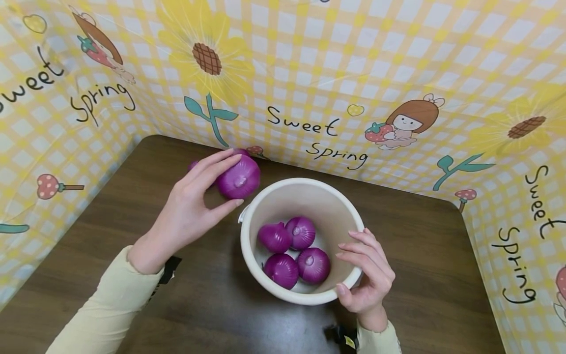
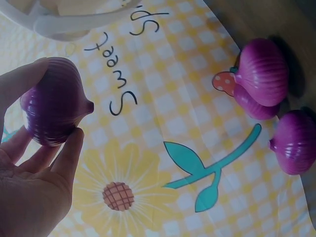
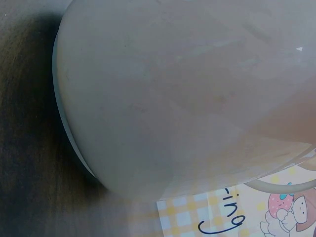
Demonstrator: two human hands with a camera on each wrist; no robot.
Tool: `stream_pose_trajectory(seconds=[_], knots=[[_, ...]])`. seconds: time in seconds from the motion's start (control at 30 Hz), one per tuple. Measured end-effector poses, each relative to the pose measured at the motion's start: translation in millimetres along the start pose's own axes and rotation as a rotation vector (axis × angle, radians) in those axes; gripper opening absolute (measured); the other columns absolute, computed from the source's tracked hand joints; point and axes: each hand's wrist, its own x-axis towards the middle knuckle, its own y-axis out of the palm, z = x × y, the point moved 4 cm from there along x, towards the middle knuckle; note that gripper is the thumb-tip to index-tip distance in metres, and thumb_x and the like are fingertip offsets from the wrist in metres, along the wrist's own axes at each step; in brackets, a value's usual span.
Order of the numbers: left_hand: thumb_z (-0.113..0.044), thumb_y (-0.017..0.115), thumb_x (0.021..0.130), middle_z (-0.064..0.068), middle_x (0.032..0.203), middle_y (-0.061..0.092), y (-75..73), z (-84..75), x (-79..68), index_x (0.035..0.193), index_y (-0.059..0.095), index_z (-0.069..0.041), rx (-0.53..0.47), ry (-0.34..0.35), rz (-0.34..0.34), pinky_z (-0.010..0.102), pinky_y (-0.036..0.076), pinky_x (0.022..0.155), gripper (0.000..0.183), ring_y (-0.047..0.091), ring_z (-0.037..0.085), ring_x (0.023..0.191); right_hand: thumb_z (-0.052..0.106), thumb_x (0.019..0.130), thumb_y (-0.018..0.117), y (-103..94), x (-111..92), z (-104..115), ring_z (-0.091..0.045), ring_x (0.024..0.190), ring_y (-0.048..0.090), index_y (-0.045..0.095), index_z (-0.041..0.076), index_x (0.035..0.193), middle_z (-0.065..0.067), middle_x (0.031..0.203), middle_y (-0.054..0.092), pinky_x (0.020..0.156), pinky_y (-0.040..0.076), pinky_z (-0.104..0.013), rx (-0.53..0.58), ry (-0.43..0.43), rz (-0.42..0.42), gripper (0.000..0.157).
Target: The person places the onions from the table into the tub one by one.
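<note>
My left hand (image 1: 181, 206) holds a glossy purple onion (image 1: 240, 179) left of a cream bucket (image 1: 305, 297), level with its far left rim. In the left wrist view, thumb and fingers curl around this onion (image 2: 57, 103), its short stem end pointing right. My right hand (image 1: 371, 270) grips the bucket's right rim, fingers over the inside and thumb at the near edge. Several purple onions (image 1: 314, 265) lie on the bucket's floor. The right wrist view is mostly filled by the bucket's outer wall (image 3: 173, 98); the right hand's fingers do not show there.
More onions (image 2: 264, 71) lie on the table behind the left hand, largely hidden in the head view; another onion (image 2: 295, 142) sits beside them. The dark wooden table (image 1: 424, 275) is bordered by a yellow checked cloth (image 1: 309, 73) at the back and sides.
</note>
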Motion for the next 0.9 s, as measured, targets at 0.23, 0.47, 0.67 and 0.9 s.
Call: stream_pose_trajectory(seconds=[0.23, 0.47, 0.67, 0.9], knots=[[0.000, 0.094, 0.069, 0.008, 0.149, 0.051, 6.1, -13.7, 3.1, 0.143, 0.058, -0.008, -0.022, 0.037, 0.039, 0.038, 0.042, 0.110, 0.083, 0.046, 0.029, 0.138, 0.042, 0.084, 0.073, 0.1, 0, 0, -0.043, 0.083, 0.066, 0.069, -0.007, 0.067, -0.022, 0.071, 0.068, 0.099, 0.049, -0.052, 0.000, 0.001, 0.000, 0.052], [-0.001, 0.093, 0.070, 0.007, 0.150, 0.051, 13.1, -24.4, 3.0, 0.144, 0.058, -0.010, -0.033, 0.061, 0.088, 0.039, 0.044, 0.109, 0.083, 0.047, 0.028, 0.137, 0.041, 0.084, 0.073, -0.5, 0, 1, -0.043, 0.083, 0.066, 0.069, -0.007, 0.067, -0.021, 0.071, 0.068, 0.099, 0.049, -0.051, -0.002, -0.003, -0.002, 0.052], [-0.001, 0.091, 0.073, 0.008, 0.151, 0.050, 19.5, -31.6, 3.7, 0.144, 0.057, -0.008, -0.081, 0.096, 0.102, 0.034, 0.042, 0.110, 0.079, 0.048, 0.027, 0.136, 0.041, 0.085, 0.073, -0.6, -1, 1, -0.042, 0.083, 0.066, 0.069, -0.007, 0.067, -0.021, 0.072, 0.068, 0.099, 0.049, -0.051, -0.001, -0.002, 0.000, 0.052], [-0.005, 0.091, 0.076, 0.008, 0.152, 0.048, 27.7, -37.6, 2.4, 0.146, 0.056, -0.010, -0.096, 0.093, 0.144, 0.036, 0.043, 0.109, 0.078, 0.051, 0.025, 0.133, 0.041, 0.085, 0.073, -0.3, 1, 1, -0.042, 0.083, 0.066, 0.069, -0.007, 0.066, -0.021, 0.071, 0.068, 0.099, 0.049, -0.051, -0.001, -0.005, 0.000, 0.052]])
